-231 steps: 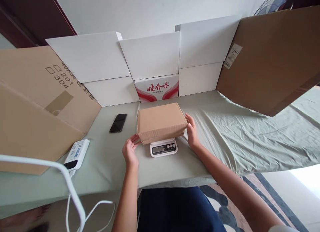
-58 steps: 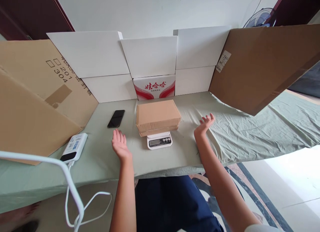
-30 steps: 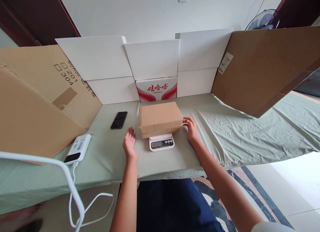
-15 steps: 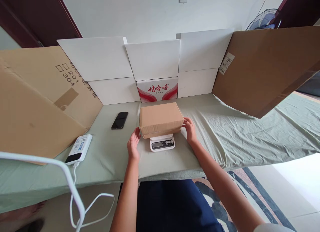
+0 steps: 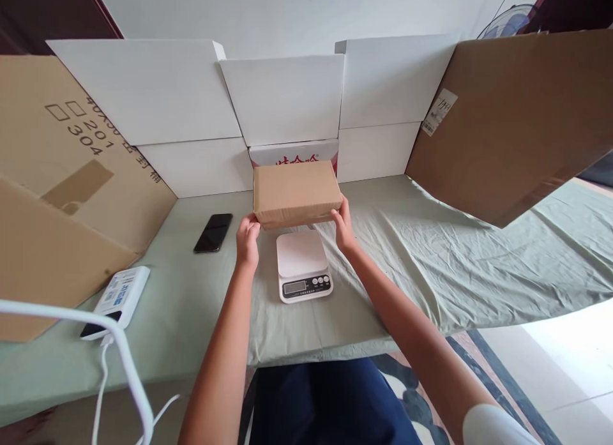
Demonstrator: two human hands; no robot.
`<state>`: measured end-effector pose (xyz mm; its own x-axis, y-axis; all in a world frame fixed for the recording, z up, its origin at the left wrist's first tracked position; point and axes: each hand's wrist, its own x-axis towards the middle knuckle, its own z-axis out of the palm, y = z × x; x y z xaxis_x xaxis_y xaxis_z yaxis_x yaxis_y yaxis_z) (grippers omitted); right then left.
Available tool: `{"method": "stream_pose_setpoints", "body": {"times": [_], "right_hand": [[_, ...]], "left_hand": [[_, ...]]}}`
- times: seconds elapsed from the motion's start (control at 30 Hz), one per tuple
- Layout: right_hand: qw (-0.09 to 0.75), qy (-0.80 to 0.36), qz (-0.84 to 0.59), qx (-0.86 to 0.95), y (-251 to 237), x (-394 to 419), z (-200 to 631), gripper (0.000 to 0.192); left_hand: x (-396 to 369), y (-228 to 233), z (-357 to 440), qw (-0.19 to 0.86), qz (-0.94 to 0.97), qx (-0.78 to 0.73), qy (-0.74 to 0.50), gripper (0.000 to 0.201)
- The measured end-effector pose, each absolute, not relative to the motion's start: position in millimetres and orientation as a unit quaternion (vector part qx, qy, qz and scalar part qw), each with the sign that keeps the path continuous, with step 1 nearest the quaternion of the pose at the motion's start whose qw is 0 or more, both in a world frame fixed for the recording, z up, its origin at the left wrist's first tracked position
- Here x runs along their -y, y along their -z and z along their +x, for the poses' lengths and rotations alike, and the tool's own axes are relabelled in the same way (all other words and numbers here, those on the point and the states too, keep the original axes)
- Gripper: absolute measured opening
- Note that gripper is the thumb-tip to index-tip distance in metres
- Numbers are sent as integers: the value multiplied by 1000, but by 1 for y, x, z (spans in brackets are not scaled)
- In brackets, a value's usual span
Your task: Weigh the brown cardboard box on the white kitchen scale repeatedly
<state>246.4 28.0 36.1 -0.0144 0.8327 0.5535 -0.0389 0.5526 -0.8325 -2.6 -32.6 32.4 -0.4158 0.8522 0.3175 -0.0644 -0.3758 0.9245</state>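
Observation:
A brown cardboard box point(image 5: 297, 193) is held between my two hands, raised behind and above the kitchen scale. My left hand point(image 5: 248, 242) grips its lower left corner, with the fingers partly hidden. At the box's right end, my right hand point(image 5: 343, 225) is closed round the lower edge, the thumb on the front side. The white kitchen scale point(image 5: 301, 255) rests on the green cloth in front of me, its bare platform showing. Its small display and several round buttons face me; I cannot read the display.
A black phone point(image 5: 213, 233) lies to the left on the green cloth point(image 5: 383, 241). Beyond it sits a white power bank point(image 5: 116, 301) with a white cable point(image 5: 103, 381). White panels point(image 5: 282, 100) stand behind; large cardboard sheets point(image 5: 507, 126) flank both sides.
Both hands have closed on the cardboard box and lifted it off the kitchen scale, moving it up and away from me. The scale's platform has come into view. The camera view has shifted slightly.

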Motion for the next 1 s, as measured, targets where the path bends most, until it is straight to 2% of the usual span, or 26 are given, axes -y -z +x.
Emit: {"method": "stream_pose_setpoints", "body": {"times": [0.33,0.43,0.53,0.73,1.0], "right_hand": [[595,-403,-357,597,2,-66,229,66],[592,-446,-368,561,3,-73,231,61],[614,-483,-401,478,3,-81,242,61],[684,-455,-441,361,-2,-85,274,53],[678,-456,-454,354,-4,-81,271,48]], "left_hand": [[-12,16,-8,369,384,-495,-686,36],[-11,10,-16,377,356,-508,-687,38],[-3,-3,-37,334,308,-516,-726,42],[18,-23,-82,234,255,-480,-806,41],[20,-25,-74,243,258,-492,-795,41]]}}
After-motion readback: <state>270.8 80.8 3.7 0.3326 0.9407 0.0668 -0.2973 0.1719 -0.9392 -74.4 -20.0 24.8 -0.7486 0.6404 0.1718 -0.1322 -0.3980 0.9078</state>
